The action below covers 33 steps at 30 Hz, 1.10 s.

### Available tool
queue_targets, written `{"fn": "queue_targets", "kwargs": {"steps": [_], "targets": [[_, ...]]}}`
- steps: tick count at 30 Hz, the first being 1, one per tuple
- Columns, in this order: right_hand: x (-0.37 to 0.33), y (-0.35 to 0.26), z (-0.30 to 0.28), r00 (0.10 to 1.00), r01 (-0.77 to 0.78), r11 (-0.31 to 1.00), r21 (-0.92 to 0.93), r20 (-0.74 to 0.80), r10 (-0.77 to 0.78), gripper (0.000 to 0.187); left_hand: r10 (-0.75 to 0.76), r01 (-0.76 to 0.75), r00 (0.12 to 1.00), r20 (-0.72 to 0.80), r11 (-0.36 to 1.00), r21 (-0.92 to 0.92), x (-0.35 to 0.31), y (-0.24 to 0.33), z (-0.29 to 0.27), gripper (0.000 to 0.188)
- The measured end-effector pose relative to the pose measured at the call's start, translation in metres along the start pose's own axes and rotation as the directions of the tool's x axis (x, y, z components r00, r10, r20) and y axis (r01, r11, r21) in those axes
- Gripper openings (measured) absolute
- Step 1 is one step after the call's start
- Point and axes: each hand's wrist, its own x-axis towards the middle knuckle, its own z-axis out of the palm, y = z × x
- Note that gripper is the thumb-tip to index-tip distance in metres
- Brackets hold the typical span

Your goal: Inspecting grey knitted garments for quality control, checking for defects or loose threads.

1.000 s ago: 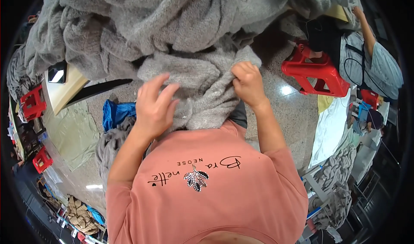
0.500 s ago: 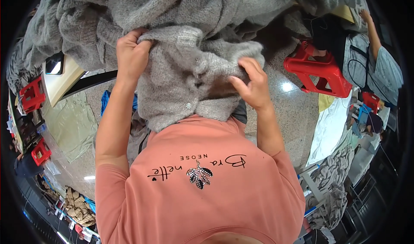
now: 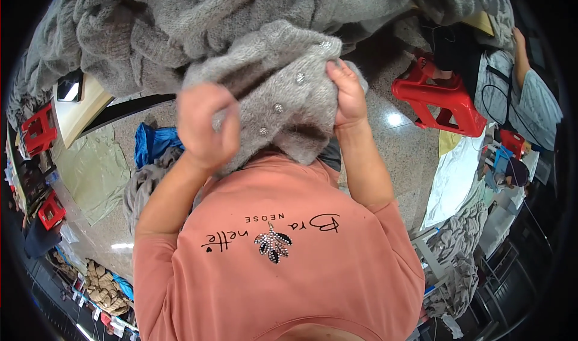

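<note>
A grey knitted cardigan with several sparkling round buttons lies bunched over my lap, its button edge running slantwise. My right hand is closed on the cardigan's right side, thumb on top near the upper buttons. Over the left part of the same cardigan is my left hand, its fingers curled but smeared by motion. Whether cloth is between those fingers cannot be made out.
A large heap of grey knitwear fills the far side. At left are a phone on a pale board and a blue bag. A red stool stands at right, near a person's sleeve.
My left hand has left the cardigan's upper left edge and come nearer to me. The right hand now grips the cloth, and the cardigan has turned so its row of buttons shows.
</note>
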Motion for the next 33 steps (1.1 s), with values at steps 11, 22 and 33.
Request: {"fn": "queue_targets", "kwargs": {"steps": [11, 22, 33], "targets": [[-0.003, -0.003, -0.006, 0.988, -0.142, 0.891, 0.431, 0.007, 0.154, 0.037, 0.017, -0.071, 0.914, 0.404, 0.99, 0.119, -0.04, 0.002, 0.009, 0.03], [-0.006, -0.004, -0.009, 0.987, -0.132, 0.908, 0.397, -0.033, 0.158, 0.038, -0.029, 0.06, 0.944, 0.33, 0.995, -0.085, -0.025, 0.017, -0.004, 0.031], [-0.009, -0.003, 0.013, 0.98, -0.158, 0.914, 0.373, -0.054, 0.191, 0.036, 0.151, -0.124, 0.965, 0.216, 0.983, -0.134, -0.002, 0.022, 0.038, 0.019]]}}
